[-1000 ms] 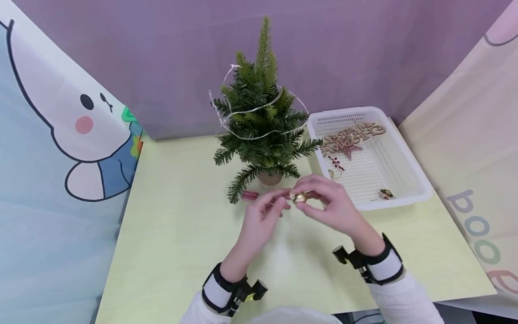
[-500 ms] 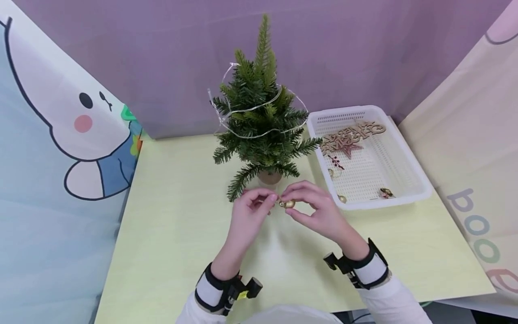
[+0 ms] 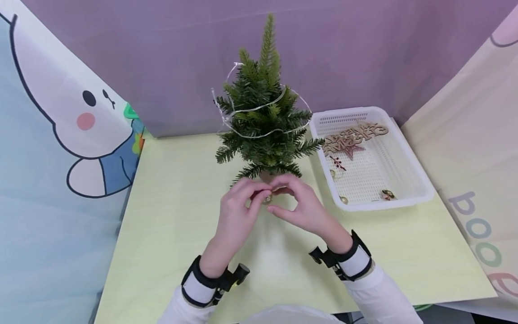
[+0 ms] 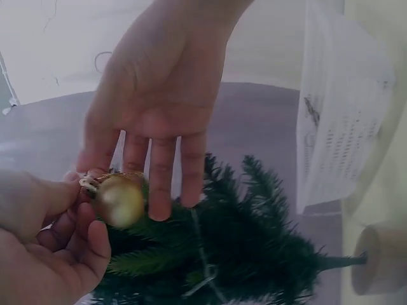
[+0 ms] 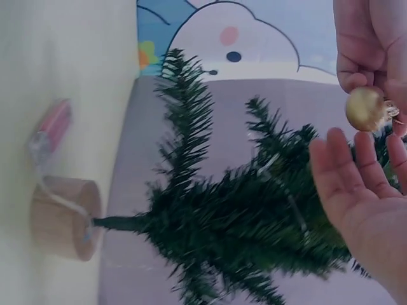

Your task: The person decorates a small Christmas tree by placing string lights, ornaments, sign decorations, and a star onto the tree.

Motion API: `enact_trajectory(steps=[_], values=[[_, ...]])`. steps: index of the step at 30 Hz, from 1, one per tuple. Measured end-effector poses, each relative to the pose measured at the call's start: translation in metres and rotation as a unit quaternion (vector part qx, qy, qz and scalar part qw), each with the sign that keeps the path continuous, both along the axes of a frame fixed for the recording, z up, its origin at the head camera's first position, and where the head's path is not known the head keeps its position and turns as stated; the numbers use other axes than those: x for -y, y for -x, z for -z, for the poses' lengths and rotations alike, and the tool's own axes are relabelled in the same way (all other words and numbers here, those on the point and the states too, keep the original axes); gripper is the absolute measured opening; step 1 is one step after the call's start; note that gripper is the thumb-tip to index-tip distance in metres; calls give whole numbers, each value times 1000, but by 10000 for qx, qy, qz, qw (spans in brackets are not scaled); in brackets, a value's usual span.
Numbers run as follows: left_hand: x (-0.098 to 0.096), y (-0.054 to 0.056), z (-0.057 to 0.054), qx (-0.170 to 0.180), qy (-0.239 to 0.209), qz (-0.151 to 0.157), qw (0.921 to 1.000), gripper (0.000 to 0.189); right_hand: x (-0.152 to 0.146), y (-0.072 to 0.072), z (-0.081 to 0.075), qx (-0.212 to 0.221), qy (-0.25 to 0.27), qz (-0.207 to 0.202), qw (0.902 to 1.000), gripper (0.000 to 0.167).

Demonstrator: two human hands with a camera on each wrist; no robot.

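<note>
My left hand [image 3: 238, 211] pinches a gold bauble [image 4: 119, 201] by its cap and thin gold cord. The bauble's round body hangs beside my curled fingers in the left wrist view. My right hand [image 3: 297, 204] is close against it, with fingers mostly straight and tips near the bauble; its thumb stands apart from the index finger in the head view. Behind both hands rises a small artificial Christmas tree [image 3: 263, 117] with a clear wire of string lights [image 3: 259, 136] looped around it. Its wooden base [image 5: 67, 216] is largely hidden by the hands in the head view.
A white basket [image 3: 404, 175] at the right holds wooden lettering [image 3: 364, 131], a red star [image 3: 351, 149], a red berry sprig [image 3: 337, 163] and gold baubles. A pink-red box [image 5: 56, 124], wired to the lights, lies beside the base. Purple cloth [image 3: 162, 67] hangs behind.
Both hands have shifted left with the gold bauble, close in front of the tree's base. The right hand's pinch on the bauble has loosened, while the left fingers now hold its cap.
</note>
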State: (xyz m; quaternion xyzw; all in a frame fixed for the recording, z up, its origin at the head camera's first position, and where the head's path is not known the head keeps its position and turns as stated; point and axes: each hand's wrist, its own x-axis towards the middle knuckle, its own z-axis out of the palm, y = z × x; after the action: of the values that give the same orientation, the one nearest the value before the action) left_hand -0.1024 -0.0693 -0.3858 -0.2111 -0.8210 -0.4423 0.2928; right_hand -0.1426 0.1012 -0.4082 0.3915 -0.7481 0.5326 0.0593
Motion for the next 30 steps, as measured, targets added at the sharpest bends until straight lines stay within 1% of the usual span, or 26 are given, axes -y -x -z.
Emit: enact_trajectory(steps=[3,5,8,10,13,15,18,20,23,26,30], values=[[5,-3,-9,-109,248,78,9996,7,6,-1,-8,-474,-82,197,9986,38],[9,-4,-15,-149,332,139,9992,7,10,-1,-14,-767,-34,327,9965,32],[16,-5,-22,-167,278,267,9991,9,17,-1,-24,-1002,173,345,9942,25],[21,-6,-25,-162,210,319,9991,11,21,-2,-30,-1085,277,328,9932,20],[28,-7,-29,-119,226,280,9993,13,26,-3,-36,-1205,328,369,9915,13],[31,-8,-31,-97,310,204,9993,14,29,-4,-39,-1210,346,408,9912,10],[34,-9,-32,4,490,138,9987,14,32,-5,-40,-1104,393,472,9920,8],[35,-10,-32,82,604,138,9980,13,33,-6,-41,-988,423,466,9931,8],[35,-11,-32,190,661,186,9975,12,34,-8,-41,-845,434,405,9947,8],[34,-11,-32,194,518,295,9980,12,34,-10,-41,-804,489,303,9951,7],[28,-9,-33,137,84,511,9986,13,30,-13,-43,-889,593,374,9936,9]])
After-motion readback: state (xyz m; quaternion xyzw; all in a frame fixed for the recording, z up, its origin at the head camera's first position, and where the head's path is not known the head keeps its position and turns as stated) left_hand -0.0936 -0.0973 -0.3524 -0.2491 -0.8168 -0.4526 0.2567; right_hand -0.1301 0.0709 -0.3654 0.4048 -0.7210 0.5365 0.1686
